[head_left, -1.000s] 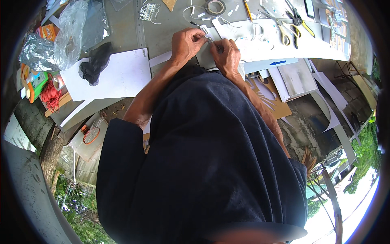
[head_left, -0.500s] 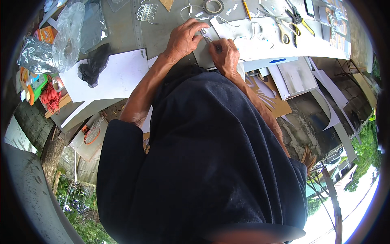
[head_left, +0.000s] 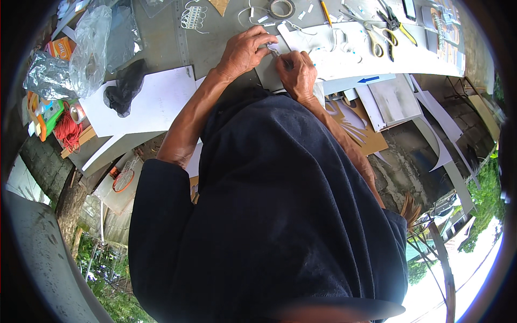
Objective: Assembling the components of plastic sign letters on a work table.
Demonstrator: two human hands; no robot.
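Observation:
My left hand [head_left: 244,53] is over the near edge of the work table, thumb and forefinger pinched on a small white piece [head_left: 272,47]. The piece looks like an LED module with a thin wire, but its details are too small to make out. Close by on the right, my right hand [head_left: 298,74] is closed, its fingertips at the same piece. Something thin shows at those fingertips, though the curled fingers mostly hide it. Beyond the hands lie a roll of tape [head_left: 281,7] and a looped white wire [head_left: 252,12]. A long white panel [head_left: 371,56] extends to the right.
Scissors [head_left: 377,46], pliers [head_left: 396,24] and a pencil [head_left: 326,13] lie at the right. Linked LED modules [head_left: 194,17] sit beside a metal ruler [head_left: 181,35]. Plastic bags [head_left: 90,48], a white sheet [head_left: 161,102] and red cord [head_left: 67,131] are at the left.
Both hands stay nearly in place. My left fingertips have shifted slightly with the small white piece, and the piece appears turned a little between the hands.

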